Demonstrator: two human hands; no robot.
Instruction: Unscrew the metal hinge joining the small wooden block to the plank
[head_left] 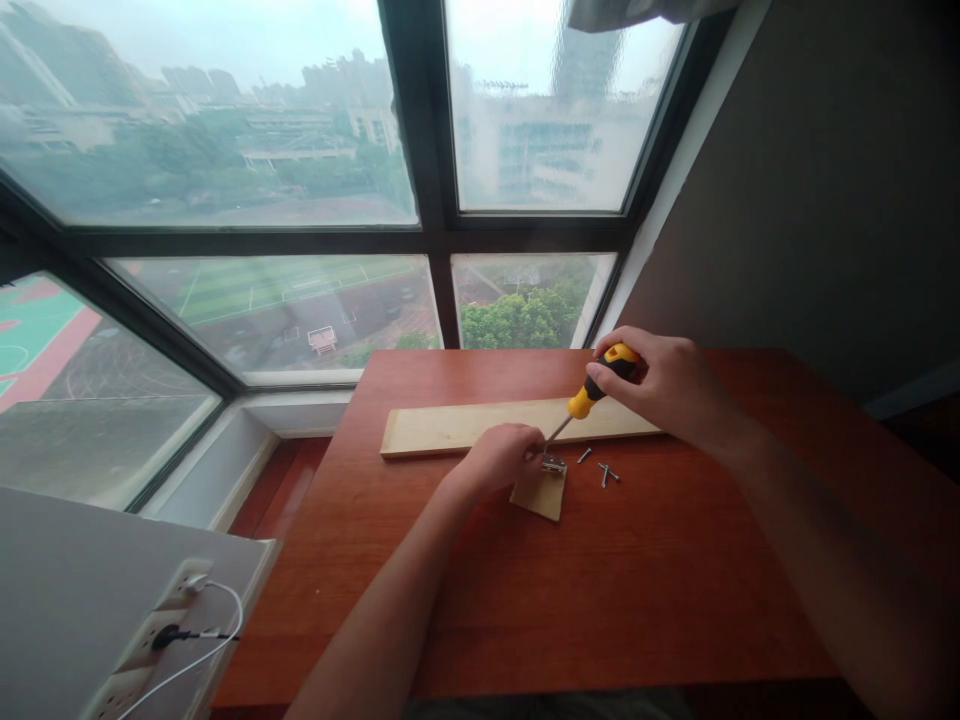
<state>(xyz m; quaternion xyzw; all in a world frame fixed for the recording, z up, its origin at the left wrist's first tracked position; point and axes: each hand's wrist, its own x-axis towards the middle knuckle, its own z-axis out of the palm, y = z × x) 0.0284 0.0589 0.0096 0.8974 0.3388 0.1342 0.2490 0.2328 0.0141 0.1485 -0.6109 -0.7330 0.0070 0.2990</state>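
A yellow and black screwdriver (pixel 598 380) is gripped by its handle in my right hand (pixel 660 375), its shaft slanting down to the left. The tip meets a small metal hinge (pixel 553 463) at the top edge of a small wooden piece (pixel 541 495). My left hand (pixel 506 452) is closed beside the tip, its fingertips pinched together at the hinge; what they pinch is hidden. Several loose screws (pixel 607 474) lie on the table to the right of the hinge. Behind both hands lies a long pale wooden board (pixel 442 425), partly covered by them.
All of this lies on a reddish-brown wooden table (pixel 637 600) by large windows (pixel 210 110). At lower left, a white cable (pixel 241 605) and a black plug (pixel 166 636) sit in wall sockets (pixel 142 640). A dark wall (pixel 825 200) rises at the right.
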